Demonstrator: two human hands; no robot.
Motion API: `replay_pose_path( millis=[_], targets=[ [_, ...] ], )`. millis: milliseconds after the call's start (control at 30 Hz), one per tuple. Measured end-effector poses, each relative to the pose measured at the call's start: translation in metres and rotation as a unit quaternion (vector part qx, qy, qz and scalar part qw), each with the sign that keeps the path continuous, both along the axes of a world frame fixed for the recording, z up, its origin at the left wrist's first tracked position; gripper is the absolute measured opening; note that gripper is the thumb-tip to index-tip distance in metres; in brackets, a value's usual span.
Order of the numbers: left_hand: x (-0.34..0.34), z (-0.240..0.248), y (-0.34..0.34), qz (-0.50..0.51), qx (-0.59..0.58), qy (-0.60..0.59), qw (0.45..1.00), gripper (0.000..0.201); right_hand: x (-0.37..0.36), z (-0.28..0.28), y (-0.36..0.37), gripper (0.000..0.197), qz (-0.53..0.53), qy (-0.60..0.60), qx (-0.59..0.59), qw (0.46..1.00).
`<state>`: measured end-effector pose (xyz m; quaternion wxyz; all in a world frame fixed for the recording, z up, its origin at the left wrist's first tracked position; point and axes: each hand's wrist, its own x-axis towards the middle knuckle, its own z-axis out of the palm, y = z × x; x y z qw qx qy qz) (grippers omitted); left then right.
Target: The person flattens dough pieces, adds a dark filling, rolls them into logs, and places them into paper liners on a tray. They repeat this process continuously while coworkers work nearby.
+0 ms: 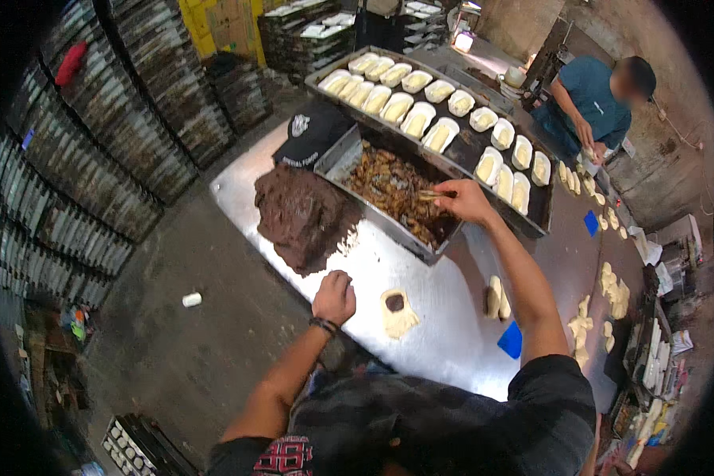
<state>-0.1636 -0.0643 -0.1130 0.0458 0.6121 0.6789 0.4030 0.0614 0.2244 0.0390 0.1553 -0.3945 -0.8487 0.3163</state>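
Left of the tray (337, 165), a big mound of dark paste (297, 214), dense, matt and rough-faced, sits on the shiny metal worktop (452, 317), crumbling on the side toward the tray. A black cap (313, 136) lies against the tray's far left corner. On the near side of the tray, by the paste, the left hand (335, 298) is curled into a loose fist; nothing shows in it. Also nearer the person than the tray lies the dough (401, 324), a soft, pale, flattened oval with a dark dab (394, 302) near its far end. The filling (381, 178) inside the tray is chunky, moist and brown. At the tray's right end, the right hand (466, 202) has thumb and fingers together on a slim yellowish piece (430, 194); whether tool or food, I cannot tell. The step appears to be taking up filling; from here, a steady pinch and a clear lift over the tray's rim seem called for. Right of the tray lie smooth, finger-shaped rolls (497, 298) and a flat blue scraper (511, 341).
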Motion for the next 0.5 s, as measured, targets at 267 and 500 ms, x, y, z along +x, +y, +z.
replay_pose_path(
  millis=[267, 500],
  targets=[
    [0.007, 0.021, -0.005, -0.067, -0.053, 0.006, 0.996, 0.030, 0.010, -0.045, -0.150, 0.029, 0.073, 0.037, -0.145, 0.986],
    [0.044, 0.030, -0.010, -0.083, -0.084, 0.056, 0.991, 0.036, 0.005, -0.107, -0.186, 0.033, 0.137, 0.038, 0.121, 0.983]
  ],
)
